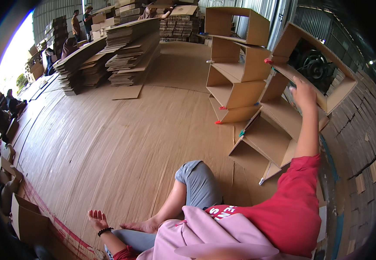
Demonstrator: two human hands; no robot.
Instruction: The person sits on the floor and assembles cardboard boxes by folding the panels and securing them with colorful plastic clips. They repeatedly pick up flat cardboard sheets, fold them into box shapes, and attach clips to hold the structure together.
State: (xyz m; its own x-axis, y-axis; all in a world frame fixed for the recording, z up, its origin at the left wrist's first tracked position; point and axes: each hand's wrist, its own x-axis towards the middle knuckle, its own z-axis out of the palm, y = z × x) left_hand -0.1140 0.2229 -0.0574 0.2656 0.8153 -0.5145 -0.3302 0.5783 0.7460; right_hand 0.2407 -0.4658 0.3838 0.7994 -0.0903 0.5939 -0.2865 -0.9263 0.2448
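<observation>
My right hand (304, 93) reaches up to the right, fingers closed at the lower front edge of an open cardboard box (342, 97). That box is tilted at the top of a leaning stack; a small dark item shows by my thumb, too small to name. A red clip (268, 61) pinches the box's left corner. Beneath it are more open boxes (268, 132), one with a green clip (241, 133) and one with a white clip (261, 181). My left hand (98, 220) rests palm up near my folded leg, fingers apart, holding nothing.
Another column of open cardboard boxes (240, 65) stands just left, with red clips (218, 122). Tall piles of flat cardboard (129, 52) lie farther back. A machine (313, 65) shows through the tilted box. People (87, 21) are in the background. Cardboard sheeting (110, 143) covers the floor.
</observation>
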